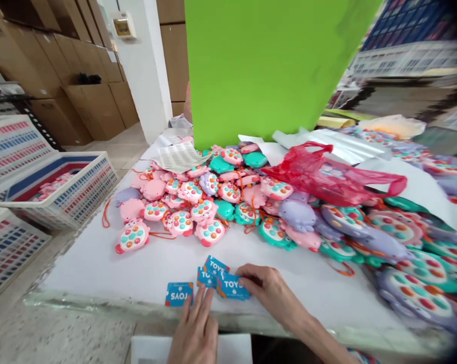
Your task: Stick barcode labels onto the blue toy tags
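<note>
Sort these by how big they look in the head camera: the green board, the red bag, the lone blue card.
1. green board, though it may just be nearer
2. red bag
3. lone blue card

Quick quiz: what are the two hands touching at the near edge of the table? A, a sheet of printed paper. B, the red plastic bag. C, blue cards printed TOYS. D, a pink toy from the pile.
C: the left hand and right hand both rest fingers on the fanned blue cards, well apart from the toys and the red bag farther back.
</note>
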Demonstrator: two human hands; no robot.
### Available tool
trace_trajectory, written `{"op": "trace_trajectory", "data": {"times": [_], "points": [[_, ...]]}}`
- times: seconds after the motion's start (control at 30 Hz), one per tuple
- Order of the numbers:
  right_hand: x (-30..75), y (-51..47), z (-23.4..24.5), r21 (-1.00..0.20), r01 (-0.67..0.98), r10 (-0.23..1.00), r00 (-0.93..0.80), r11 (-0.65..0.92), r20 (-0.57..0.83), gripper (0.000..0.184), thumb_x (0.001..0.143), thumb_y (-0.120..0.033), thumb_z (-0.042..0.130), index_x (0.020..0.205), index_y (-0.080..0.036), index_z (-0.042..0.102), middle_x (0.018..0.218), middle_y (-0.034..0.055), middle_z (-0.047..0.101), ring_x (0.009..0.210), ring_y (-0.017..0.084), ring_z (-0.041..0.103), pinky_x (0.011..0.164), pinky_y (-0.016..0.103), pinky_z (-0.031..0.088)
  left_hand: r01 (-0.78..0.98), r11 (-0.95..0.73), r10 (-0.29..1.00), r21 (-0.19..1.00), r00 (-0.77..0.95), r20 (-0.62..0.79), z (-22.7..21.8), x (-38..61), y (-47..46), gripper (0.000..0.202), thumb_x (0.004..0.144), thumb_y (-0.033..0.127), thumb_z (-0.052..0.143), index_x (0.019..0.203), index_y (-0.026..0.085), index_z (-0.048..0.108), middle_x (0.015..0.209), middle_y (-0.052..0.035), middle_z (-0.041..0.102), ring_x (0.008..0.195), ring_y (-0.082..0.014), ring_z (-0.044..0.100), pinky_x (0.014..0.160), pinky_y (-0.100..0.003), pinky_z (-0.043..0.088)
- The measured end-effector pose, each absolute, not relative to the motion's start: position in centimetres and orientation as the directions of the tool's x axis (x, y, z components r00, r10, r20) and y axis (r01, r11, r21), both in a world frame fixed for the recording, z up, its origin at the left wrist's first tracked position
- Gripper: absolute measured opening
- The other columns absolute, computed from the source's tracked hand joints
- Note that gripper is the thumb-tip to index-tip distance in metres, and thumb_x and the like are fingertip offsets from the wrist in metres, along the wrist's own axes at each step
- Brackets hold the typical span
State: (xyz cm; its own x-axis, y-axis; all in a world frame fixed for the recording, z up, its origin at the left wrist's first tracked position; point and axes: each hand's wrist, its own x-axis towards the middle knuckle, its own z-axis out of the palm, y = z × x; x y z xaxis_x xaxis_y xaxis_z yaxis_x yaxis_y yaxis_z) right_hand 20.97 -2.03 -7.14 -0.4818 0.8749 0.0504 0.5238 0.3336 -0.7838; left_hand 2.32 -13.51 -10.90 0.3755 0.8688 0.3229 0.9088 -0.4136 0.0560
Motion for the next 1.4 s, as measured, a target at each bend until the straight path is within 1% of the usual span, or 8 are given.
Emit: {"op": "trace_trajectory", "data": {"times": [0.1, 0.23, 0.5, 0.67, 0.83, 0.97, 1.17, 1.4], "points": [[23.4, -2.2, -7.3, -0.784, 0.540, 0.894, -0.446, 0.306, 0.042, 0.019, 0.079, -0.020, 0.048, 0.082, -0.020, 0.066, 0.070, 0.0010, 0.066, 0.059, 0.015, 0.059, 0.056, 0.025, 0.048, 0.891, -0.451, 0.856, 0.056, 0.415, 0.307, -10.7, 3.3, -13.0, 0.017, 0.080, 0.008, 0.043, 0.077, 0.020, 0.055, 0.131, -0.0079, 0.053, 0.126, -0.0249, 0.041, 0.098, -0.042, 0.041], [25.7, -2.6, -7.6, -0.793, 0.538, 0.921, -0.382, 0.285, 0.073, 0.021, 0.081, -0.024, 0.047, 0.088, -0.020, 0.066, 0.086, 0.0055, 0.066, 0.061, 0.015, 0.060, 0.058, 0.026, 0.049, 0.897, -0.437, 0.896, 0.067, 0.426, 0.128, -8.4, 4.9, -11.4, 0.017, 0.074, 0.006, 0.045, 0.081, 0.016, 0.057, 0.135, -0.0156, 0.047, 0.127, -0.0304, 0.038, 0.095, -0.048, 0.042], [29.7, -3.4, -7.9, -0.778, 0.555, 0.943, -0.302, 0.294, 0.141, 0.017, 0.086, -0.027, 0.048, 0.087, -0.021, 0.064, 0.086, 0.0041, 0.068, 0.064, 0.015, 0.062, 0.059, 0.025, 0.052, 0.903, -0.408, 0.910, 0.135, 0.414, -0.020, -8.0, 6.1, -10.3, 0.026, 0.067, 0.009, 0.050, 0.089, 0.011, 0.062, 0.136, -0.0205, 0.043, 0.127, -0.0342, 0.036, 0.095, -0.049, 0.042], [30.8, -5.0, -8.4, -0.583, 0.692, 0.904, -0.339, 0.426, 0.259, 0.022, 0.090, -0.026, 0.044, 0.101, -0.025, 0.063, 0.105, 0.0074, 0.066, 0.098, 0.023, 0.061, 0.081, 0.037, 0.053, 0.868, -0.492, 0.869, 0.057, 0.494, -0.018, -8.7, 7.3, -11.2, 0.033, 0.072, 0.002, 0.039, 0.092, 0.012, 0.063, 0.139, -0.0167, 0.038, 0.128, -0.0318, 0.036, 0.091, -0.050, 0.045], [27.7, -6.3, -8.0, -0.348, 0.636, 0.722, -0.646, 0.688, 0.246, 0.029, 0.091, -0.018, 0.043, 0.117, -0.022, 0.056, 0.123, 0.0063, 0.059, 0.120, 0.027, 0.048, 0.093, 0.048, 0.047, 0.879, -0.472, 0.878, 0.066, 0.476, -0.052, -8.8, 8.3, -10.7, 0.040, 0.063, 0.007, 0.045, 0.100, 0.006, 0.063, 0.135, -0.0242, 0.039, 0.123, -0.0373, 0.040, 0.089, -0.053, 0.046], [27.2, -6.3, -8.4, -0.321, 0.641, 0.709, -0.684, 0.697, 0.175, 0.030, 0.091, -0.016, 0.044, 0.117, -0.020, 0.056, 0.130, 0.0059, 0.054, 0.122, 0.025, 0.045, 0.096, 0.046, 0.045, 0.919, -0.382, 0.922, 0.097, 0.387, -0.032, -9.0, 9.3, -11.0, 0.037, 0.063, 0.010, 0.049, 0.096, 0.004, 0.063, 0.133, -0.0278, 0.039, 0.121, -0.0406, 0.041, 0.087, -0.054, 0.047], [29.5, -6.6, -9.4, -0.324, 0.675, 0.740, -0.656, 0.663, 0.148, 0.043, 0.091, -0.020, 0.045, 0.134, -0.022, 0.041, 0.139, 0.0061, 0.042, 0.127, 0.025, 0.038, 0.099, 0.045, 0.042, 0.943, -0.334, 0.941, 0.019, 0.334, -0.051, -7.7, 8.2, -12.2, 0.026, 0.075, -0.001, 0.040, 0.084, 0.013, 0.061, 0.133, -0.0201, 0.045, 0.123, -0.0341, 0.041, 0.087, -0.048, 0.049], [28.4, -6.7, -9.7, -0.224, 0.659, 0.695, -0.691, 0.718, 0.199, 0.050, 0.088, -0.017, 0.048, 0.137, -0.017, 0.037, 0.140, 0.0090, 0.039, 0.127, 0.026, 0.038, 0.097, 0.043, 0.044, 0.960, -0.280, 0.933, 0.022, 0.277, -0.231, -5.6, 5.1, -10.8, 0.036, 0.067, 0.001, 0.046, 0.101, 0.009, 0.057, 0.141, -0.0253, 0.028, 0.130, -0.0347, 0.021, 0.099, -0.055, 0.035]]}}
